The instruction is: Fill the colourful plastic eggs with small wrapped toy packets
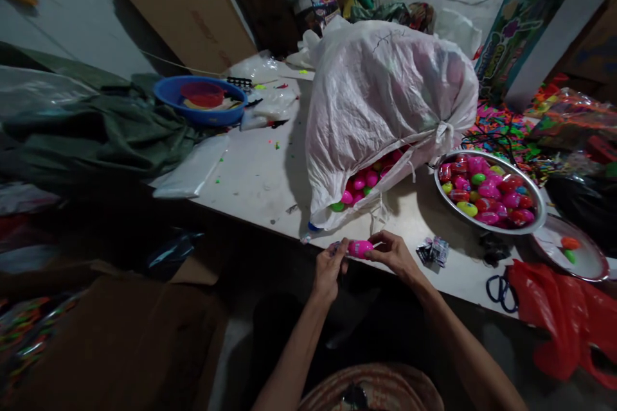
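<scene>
A pink plastic egg [360,249] with pale lettering is between my two hands at the table's front edge. My left hand [330,270] is closed at its left end, where a bit of shiny, dark-marked film shows by the fingertips. My right hand [391,254] pinches the egg's right end between thumb and fingers. Just beyond stands a big white woven sack [380,96], its slit side showing many pink and a few green eggs [359,183]. To the right, a metal bowl [540,221] holds pink, red and yellow eggs. Small printed film pieces [434,251] lie nearer.
Dark-handled scissors [502,293] and a red plastic bag [554,314] are at the right front edge. A blue basin [168,103] and clear bags [193,170] sit at left. Colourful small plastic pieces [499,131] pile up behind the bowl. An open carton [110,340] stands below left.
</scene>
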`<state>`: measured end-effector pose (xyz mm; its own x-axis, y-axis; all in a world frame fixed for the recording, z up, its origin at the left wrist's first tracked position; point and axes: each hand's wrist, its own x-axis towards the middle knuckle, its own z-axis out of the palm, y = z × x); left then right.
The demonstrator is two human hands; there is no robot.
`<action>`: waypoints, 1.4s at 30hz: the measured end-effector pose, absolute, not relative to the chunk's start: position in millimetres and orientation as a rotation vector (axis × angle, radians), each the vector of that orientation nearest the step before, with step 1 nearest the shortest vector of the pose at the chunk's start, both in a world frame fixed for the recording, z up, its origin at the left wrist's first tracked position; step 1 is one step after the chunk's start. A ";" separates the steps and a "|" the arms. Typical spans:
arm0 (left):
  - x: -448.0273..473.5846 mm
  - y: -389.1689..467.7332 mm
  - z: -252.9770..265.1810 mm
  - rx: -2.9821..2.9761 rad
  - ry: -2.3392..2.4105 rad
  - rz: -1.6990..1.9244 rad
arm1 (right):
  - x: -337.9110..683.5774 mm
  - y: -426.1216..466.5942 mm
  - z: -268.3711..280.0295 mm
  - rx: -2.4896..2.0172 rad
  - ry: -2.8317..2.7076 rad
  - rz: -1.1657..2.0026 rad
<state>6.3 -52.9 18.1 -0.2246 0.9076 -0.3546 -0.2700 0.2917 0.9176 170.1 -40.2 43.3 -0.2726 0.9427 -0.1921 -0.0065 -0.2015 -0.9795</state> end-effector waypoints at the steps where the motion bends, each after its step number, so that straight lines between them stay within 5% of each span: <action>1: 8.6 -52.8 19.1 0.626 1.303 1.250 | 169.2 -44.1 41.4 -1.182 -1.241 1.566; 9: 30.1 -54.4 10.7 0.435 1.064 1.220 | 156.4 -61.4 20.3 -1.140 -0.696 1.605; 15: 41.0 -53.5 9.7 0.395 1.068 1.184 | 156.9 -66.3 10.8 -1.198 -0.878 1.436; 29: 60.5 -38.1 11.5 0.463 1.047 0.900 | 181.6 -54.9 7.4 -1.354 -1.580 0.625; 42: 32.1 -37.3 -0.6 0.145 1.105 1.009 | 367.3 53.3 87.4 -2.072 -1.401 -0.241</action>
